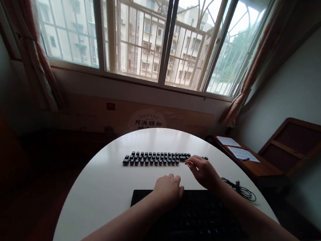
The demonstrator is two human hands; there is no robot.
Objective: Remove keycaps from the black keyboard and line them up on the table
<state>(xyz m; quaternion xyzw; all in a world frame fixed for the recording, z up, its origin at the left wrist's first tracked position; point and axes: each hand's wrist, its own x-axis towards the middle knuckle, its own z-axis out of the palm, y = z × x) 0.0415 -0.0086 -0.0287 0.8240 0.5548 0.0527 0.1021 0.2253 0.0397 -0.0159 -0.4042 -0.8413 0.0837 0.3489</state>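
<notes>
Two staggered rows of loose black keycaps stand on the white round table. My right hand is at their right end, its fingers bent together with the tips right by the keycaps; anything pinched there is too small to make out. A black keyboard lies close to me, partly covered by both forearms and dark in shadow. Over its far edge rests my left hand, the fingers curled inward and their tips hidden. One more keycap shows just beyond my right hand.
A coiled black cable lies near the table's right edge. To the right, a wooden chair bears sheets of paper and a pen. Behind the table are a printed cardboard panel and a barred window.
</notes>
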